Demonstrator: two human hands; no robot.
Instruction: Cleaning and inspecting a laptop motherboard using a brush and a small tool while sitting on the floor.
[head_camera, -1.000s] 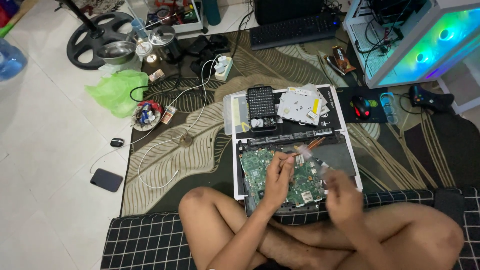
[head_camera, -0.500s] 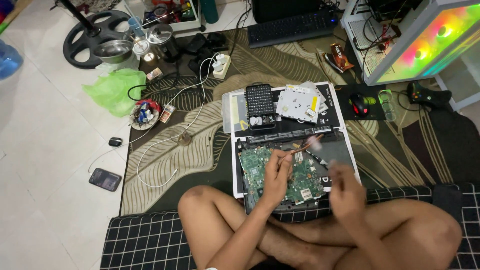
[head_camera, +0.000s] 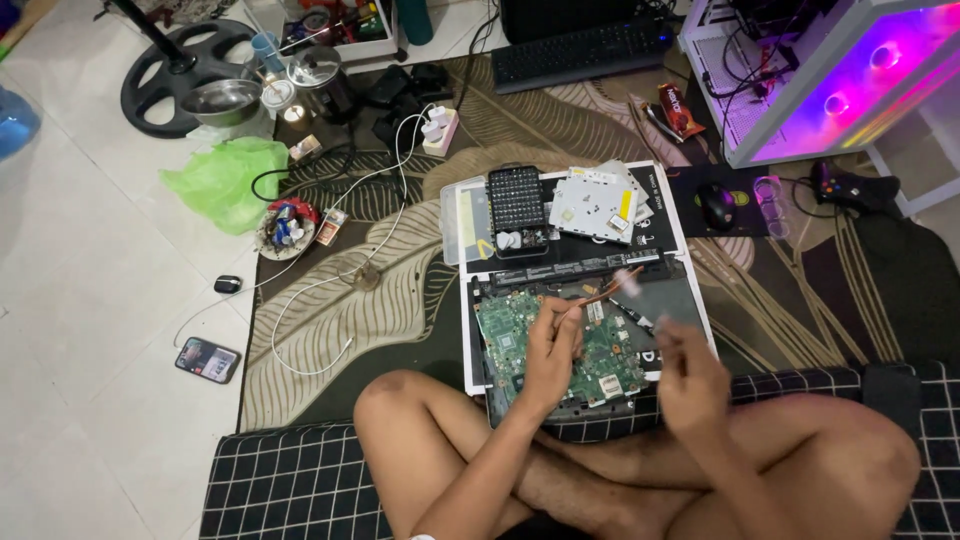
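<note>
An opened laptop (head_camera: 690, 300) lies on the rug in front of my crossed legs, its green circuit board (head_camera: 510, 330) exposed. My left hand (head_camera: 553, 350) hovers over the board and grips a thin copper-coloured heat pipe part (head_camera: 608, 290) that slants up to the right. My right hand (head_camera: 688, 375) is blurred, raised above the laptop's right side with fingers curled; whether it holds anything small I cannot tell. A black screwdriver (head_camera: 632, 314) lies on the laptop between the hands.
Behind the laptop sit a black bit case (head_camera: 516, 198) and a metal cover plate (head_camera: 592, 205). A mouse (head_camera: 717, 205) and game controller (head_camera: 850, 187) lie right, a lit computer case (head_camera: 830, 75) beyond. A phone (head_camera: 207, 359), cables, power strip (head_camera: 440, 130) and green bag (head_camera: 225, 180) lie left.
My left hand has stayed over the board with the copper part. My right hand has shifted slightly and blurs with motion. The computer case light changed from cyan to purple.
</note>
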